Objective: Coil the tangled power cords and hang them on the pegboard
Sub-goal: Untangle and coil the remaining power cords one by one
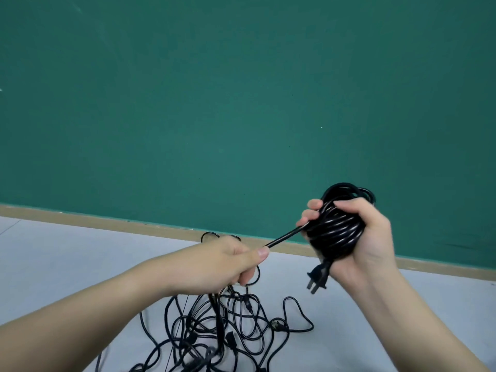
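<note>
Fingers of right hand [359, 237] wrap black coil [335, 232]; left hand [228, 261] pinches its cord [284, 237].

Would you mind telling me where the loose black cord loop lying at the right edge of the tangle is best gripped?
Grip the loose black cord loop at its rounded outer bend, coming from the right. It lies clear on the pale grey floor, apart from the black tangled cord pile, with nothing crossing it there.
</note>
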`<state>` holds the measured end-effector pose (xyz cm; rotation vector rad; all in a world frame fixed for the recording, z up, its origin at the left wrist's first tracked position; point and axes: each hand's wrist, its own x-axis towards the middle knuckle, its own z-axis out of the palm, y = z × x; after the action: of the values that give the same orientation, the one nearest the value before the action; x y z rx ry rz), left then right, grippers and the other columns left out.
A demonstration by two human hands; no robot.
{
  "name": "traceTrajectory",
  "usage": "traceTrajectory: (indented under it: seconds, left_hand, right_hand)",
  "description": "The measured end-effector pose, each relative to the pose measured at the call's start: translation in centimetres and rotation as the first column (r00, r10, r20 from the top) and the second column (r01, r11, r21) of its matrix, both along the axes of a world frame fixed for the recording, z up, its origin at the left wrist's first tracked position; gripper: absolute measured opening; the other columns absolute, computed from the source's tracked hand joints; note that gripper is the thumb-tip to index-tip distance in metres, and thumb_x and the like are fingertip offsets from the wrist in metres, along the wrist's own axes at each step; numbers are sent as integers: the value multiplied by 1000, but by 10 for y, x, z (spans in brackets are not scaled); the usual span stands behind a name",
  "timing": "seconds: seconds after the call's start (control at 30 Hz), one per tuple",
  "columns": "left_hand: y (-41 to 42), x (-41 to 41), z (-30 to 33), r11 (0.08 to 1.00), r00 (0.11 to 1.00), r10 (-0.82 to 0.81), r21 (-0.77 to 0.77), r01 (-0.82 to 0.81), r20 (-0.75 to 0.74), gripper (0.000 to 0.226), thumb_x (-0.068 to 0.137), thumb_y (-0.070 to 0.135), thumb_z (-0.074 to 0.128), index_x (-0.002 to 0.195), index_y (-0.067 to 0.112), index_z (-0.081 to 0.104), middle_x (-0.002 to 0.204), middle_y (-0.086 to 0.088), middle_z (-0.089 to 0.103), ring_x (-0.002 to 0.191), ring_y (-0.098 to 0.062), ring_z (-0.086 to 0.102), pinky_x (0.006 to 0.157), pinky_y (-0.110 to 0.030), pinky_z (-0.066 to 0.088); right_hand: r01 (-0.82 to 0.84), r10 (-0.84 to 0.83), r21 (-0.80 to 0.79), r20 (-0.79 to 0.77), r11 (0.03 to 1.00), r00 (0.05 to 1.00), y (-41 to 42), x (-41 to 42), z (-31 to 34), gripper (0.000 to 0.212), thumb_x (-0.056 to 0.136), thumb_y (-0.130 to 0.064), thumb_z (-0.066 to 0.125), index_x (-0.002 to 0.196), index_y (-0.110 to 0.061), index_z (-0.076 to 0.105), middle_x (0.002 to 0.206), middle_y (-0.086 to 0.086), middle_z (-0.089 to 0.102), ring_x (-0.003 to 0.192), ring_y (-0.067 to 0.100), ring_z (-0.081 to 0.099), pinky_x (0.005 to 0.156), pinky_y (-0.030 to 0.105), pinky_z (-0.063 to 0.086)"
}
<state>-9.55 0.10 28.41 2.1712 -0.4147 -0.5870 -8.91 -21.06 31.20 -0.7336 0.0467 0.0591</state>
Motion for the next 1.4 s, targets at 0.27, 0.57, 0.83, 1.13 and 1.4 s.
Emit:
traceTrajectory:
  seconds: [0.27, 0.57, 0.83, 1.13, 1.4]
  left_hand:
    - [16, 4, 7, 988, 914, -129, 133, 84, 385, 28, 106, 44, 48, 85, 30, 62, 61, 11, 46, 56, -9, 37, 54, -24, 33]
    - [18, 5, 5, 999, 611, -37, 9, 49, 790, 18, 105, 46, 39, 99, 36, 53, 71, 16, 51, 67, -6, 50, 60, -21, 39]
    - [7, 2, 8, 992, 511, 72, -116, 55, 857, 22, 106, 33, 45, 100, 19, 61, 72, 16, 49, 64, -4, 47, 60, -18, 37]
    - [7, 6, -1, 967, 691, 147, -249, 49, 708, 33, 96, 49, 58, 77, 23, 64, 56, 5, 43, 53, -10, 34, 51, -18, 27]
    - [-4, 13, -5, 925, 891, 227, -373, -71, 393, 53, 80, 67, 67, 64, 17, 58, 60, -3, 69, 59, -35, 61, 63, -46, 52]
  right_hand:
    - [117, -124, -148, -40, 982, 991, -23, 6, 0, 15, 92, -14, 60, 80, -11, 51, 79, 10, 55, 65, 25, 53, 69, 38, 50]
    - [13, -36, -602, -27, 799, 999, -11, -4, -3, 41, 65, -37, 89, 87, -13, 63, 82, 9, 59, 66, 22, 58, 69, 40, 49]
    - [-115, 189, -681, 36, 723, 981, 16, -16, -9, 57, 48, -59, 94, 81, -20, 68, 83, 8, 58, 76, 23, 56, 73, 37, 49]
    - [-378, 425, -661, -99, 648, 900, 30, -25, -14, 38, 54, -11, 75, 85, 1, 57, 85, 14, 46, 74, 28, 48, 71, 47, 46]
    - [-441, 452, -376, -64, 815, 890, 33, -28, -20, 30, 61, 0, 52, 87, 3, 67, 84, 20, 60, 70, 28, 62, 65, 39, 58]
